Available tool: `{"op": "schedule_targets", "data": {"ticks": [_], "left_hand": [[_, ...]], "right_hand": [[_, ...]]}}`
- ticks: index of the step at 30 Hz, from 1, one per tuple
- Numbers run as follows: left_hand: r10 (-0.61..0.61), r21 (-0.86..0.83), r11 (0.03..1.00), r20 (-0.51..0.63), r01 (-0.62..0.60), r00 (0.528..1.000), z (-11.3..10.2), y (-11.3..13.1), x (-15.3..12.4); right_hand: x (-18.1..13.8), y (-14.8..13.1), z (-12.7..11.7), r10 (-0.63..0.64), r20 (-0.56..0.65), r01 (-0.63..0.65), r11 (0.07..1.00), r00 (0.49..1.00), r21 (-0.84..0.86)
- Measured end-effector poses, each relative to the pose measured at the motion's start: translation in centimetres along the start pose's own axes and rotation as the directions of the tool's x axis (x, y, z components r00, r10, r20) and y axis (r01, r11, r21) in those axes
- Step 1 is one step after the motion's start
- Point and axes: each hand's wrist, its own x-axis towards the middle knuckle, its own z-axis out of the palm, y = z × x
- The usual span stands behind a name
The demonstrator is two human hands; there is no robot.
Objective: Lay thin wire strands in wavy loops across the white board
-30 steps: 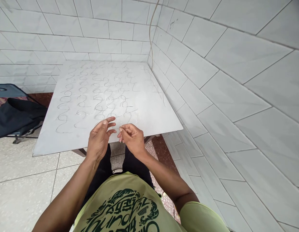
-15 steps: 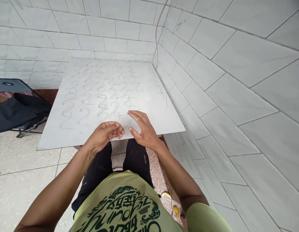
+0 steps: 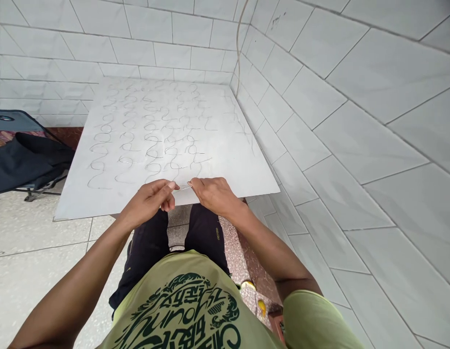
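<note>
My left hand (image 3: 152, 196) is closed, with thumb and fingertips pinched together. My right hand (image 3: 215, 193) is closed too, its fingers bent over. Between the two pinches runs a short thin pale strand (image 3: 184, 187), perhaps wire or thread; its material is too fine to make out. Both hands are over the near edge of a white board (image 3: 239, 174). Rows of thin, dark, S-shaped curls (image 3: 154, 151) cover much of it, several of them glinting. Whether they are drawn or laid on cannot be told.
White tiled walls (image 3: 374, 121) meet behind the board and close in on the right. A cable (image 3: 238, 48) hangs in the corner. On the left stands a dark folding chair (image 3: 24, 160). A yellow object (image 3: 262, 307) lies low beside my right side.
My right hand has gone from spread fingers to a closed pinch. Both hands now have the thin strand stretched between them. The view has shifted slightly.
</note>
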Motion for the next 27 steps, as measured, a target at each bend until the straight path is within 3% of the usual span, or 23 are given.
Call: {"op": "schedule_targets", "data": {"ticks": [3, 7, 15, 19, 22, 25, 27], "left_hand": [[0.128, 0.162, 0.980, -0.054, -0.118, 0.990, -0.1, -0.1, -0.7], [0.254, 0.405, 0.898, -0.155, -0.173, 0.955, 0.0, -0.3, -1.1], [0.378, 0.609, 0.746, -0.054, -0.270, 0.924, 0.1, -0.2, -1.3], [0.397, 0.664, 0.672, 0.050, -0.327, 0.917, -0.2, -0.3, -1.4], [0.398, 0.689, 0.651, 0.047, -0.318, 0.916, -0.2, -0.4, -1.6], [0.396, 0.678, 0.692, -0.070, -0.248, 0.915, -0.2, -0.6, -1.9], [0.383, 0.633, 0.751, -0.190, -0.185, 0.904, -0.2, -0.7, -2.2]], "right_hand": [[0.3, -0.3, -0.7, 0.081, 0.024, -0.081, 0.997, 0.996, -0.011], [0.7, -0.8, -1.2, 0.138, 0.033, -0.137, 0.990, 0.990, -0.016], [1.3, -1.7, -1.1, 0.093, 0.063, -0.091, 0.995, 0.994, -0.043], [1.7, -1.7, -0.7, 0.041, 0.063, -0.038, 0.998, 0.997, -0.051], [2.1, -1.6, 0.0, 0.031, 0.056, -0.030, 0.999, 0.998, -0.012], [2.4, -1.5, 1.1, 0.208, 0.000, -0.206, 0.966, 0.978, 0.159], [2.4, -1.6, 2.0, 0.398, 0.007, -0.357, 0.815, 0.917, 0.457]]}}
